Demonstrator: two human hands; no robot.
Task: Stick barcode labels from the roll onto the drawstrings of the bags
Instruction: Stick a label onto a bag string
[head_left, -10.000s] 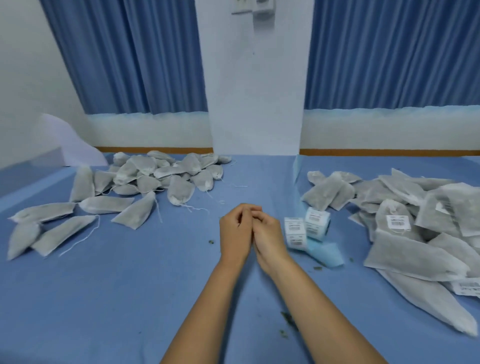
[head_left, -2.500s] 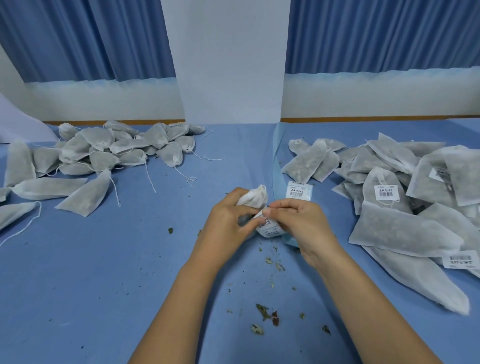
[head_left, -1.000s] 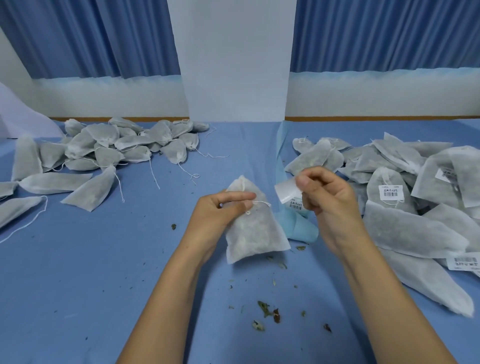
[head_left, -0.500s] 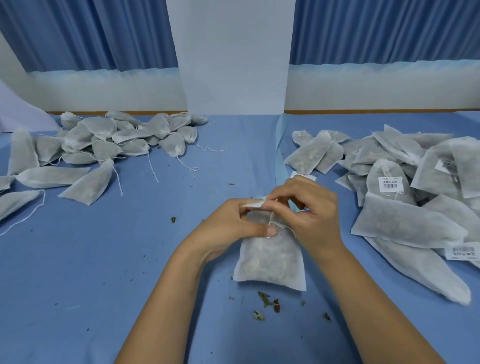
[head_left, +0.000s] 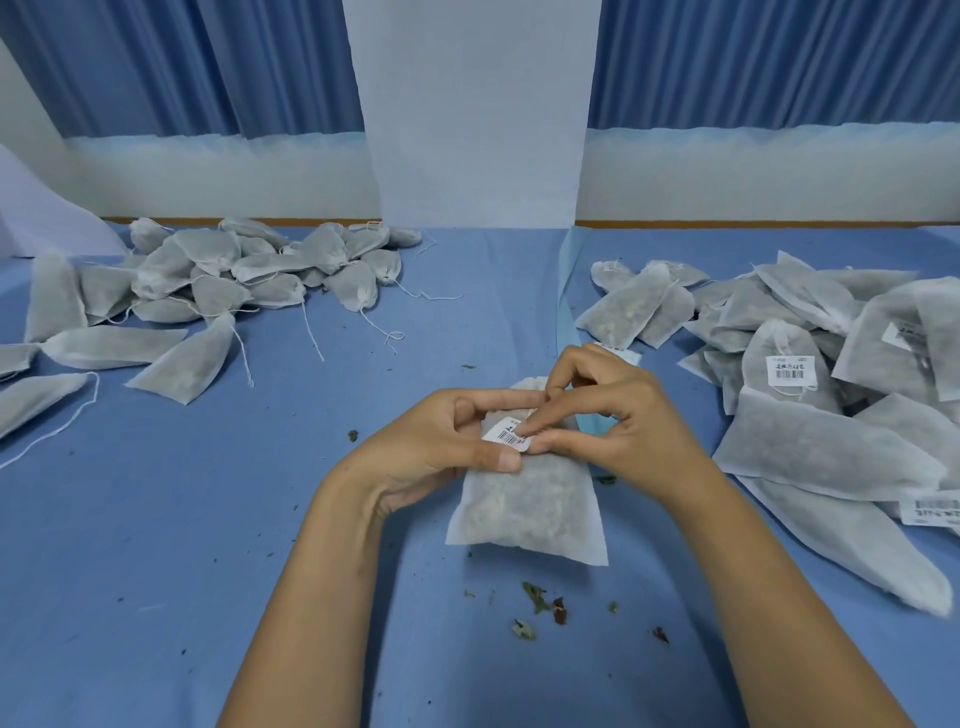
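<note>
In the head view, the bag (head_left: 524, 504) lies on the blue worktop (head_left: 208, 545). The left hand (head_left: 447, 447) grips the bag's gathered top, and the right hand (head_left: 613, 426) pinches the barcode label (head_left: 506, 434) just above the bag's body. The drawstring is hidden under the fingers. The label should probably be folded evenly around the string, with its edges aligned and pressed flat.

Your left hand (head_left: 441, 447) and right hand (head_left: 623, 431) are bare, both forearms (head_left: 311, 597) uncovered as far as they show; your fingernails (head_left: 506, 460) are short and plain.
</note>
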